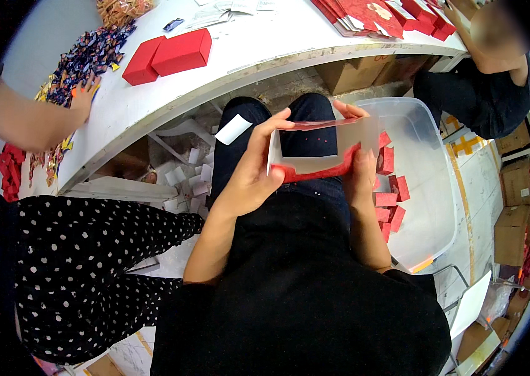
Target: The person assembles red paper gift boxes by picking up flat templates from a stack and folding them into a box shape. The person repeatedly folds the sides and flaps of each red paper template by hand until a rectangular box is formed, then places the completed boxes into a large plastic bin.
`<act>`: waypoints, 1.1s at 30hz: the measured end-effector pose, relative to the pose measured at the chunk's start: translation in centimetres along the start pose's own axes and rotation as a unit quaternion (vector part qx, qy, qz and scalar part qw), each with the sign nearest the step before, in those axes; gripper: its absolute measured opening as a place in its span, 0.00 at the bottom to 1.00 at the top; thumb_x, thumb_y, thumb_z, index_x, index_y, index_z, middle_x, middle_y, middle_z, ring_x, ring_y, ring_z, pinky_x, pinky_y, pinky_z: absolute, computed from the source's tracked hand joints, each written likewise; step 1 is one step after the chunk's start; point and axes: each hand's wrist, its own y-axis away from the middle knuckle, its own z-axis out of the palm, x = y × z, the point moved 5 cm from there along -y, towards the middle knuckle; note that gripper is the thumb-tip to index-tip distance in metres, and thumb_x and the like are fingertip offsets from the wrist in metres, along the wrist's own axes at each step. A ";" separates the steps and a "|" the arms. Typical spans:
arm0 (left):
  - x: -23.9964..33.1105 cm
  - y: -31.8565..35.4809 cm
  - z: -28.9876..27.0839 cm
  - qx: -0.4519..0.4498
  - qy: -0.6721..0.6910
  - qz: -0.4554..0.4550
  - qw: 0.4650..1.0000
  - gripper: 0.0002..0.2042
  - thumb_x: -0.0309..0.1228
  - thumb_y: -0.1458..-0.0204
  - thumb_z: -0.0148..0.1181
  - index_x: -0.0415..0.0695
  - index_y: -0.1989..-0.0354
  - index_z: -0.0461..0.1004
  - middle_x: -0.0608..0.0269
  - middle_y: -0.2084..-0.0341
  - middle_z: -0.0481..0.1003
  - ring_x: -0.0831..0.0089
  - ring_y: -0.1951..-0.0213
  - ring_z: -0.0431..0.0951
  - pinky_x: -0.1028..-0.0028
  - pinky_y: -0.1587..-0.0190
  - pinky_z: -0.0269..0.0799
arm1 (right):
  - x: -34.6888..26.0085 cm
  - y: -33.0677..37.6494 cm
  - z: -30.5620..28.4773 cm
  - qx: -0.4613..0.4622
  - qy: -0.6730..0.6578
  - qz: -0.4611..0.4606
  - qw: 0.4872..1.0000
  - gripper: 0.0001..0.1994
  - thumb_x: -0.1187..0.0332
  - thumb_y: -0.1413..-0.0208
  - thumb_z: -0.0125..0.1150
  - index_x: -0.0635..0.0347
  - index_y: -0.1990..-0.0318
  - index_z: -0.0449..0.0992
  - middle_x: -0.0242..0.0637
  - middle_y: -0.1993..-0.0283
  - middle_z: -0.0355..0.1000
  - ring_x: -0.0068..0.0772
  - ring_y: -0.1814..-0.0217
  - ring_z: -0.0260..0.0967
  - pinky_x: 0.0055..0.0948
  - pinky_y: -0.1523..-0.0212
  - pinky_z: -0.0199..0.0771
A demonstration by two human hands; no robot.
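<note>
Over my lap, both hands hold a folded cardboard box [316,165], red outside and white inside. It stands open like a sleeve, and my dark trousers show through it. My left hand [249,178] grips its left end, with the thumb along the lower edge and fingers at the upper edge. Around the right end is my right hand [360,178], thumb pressed to the near side and fingers at the top. A white card [233,130] rests on my left thigh.
To my right stands a clear plastic bin [443,216] with several small red boxes [398,187]. The white table [240,59] ahead carries two red boxes [181,52], wrapped sweets [77,66] and red packaging [365,15]. A co-worker's hand [83,100] reaches over the sweets; another person [490,94] sits far right.
</note>
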 end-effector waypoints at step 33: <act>-1.4 1.0 1.4 0.246 0.240 -0.129 0.930 0.10 0.19 0.49 0.41 0.42 0.59 0.66 0.65 0.61 0.67 0.79 0.58 0.68 0.78 0.53 0.64 | -0.5 1.9 1.3 -0.011 0.130 -0.116 0.985 0.08 0.77 0.59 0.53 0.60 0.69 0.74 0.45 0.51 0.63 0.47 0.40 0.54 0.44 0.41 0.51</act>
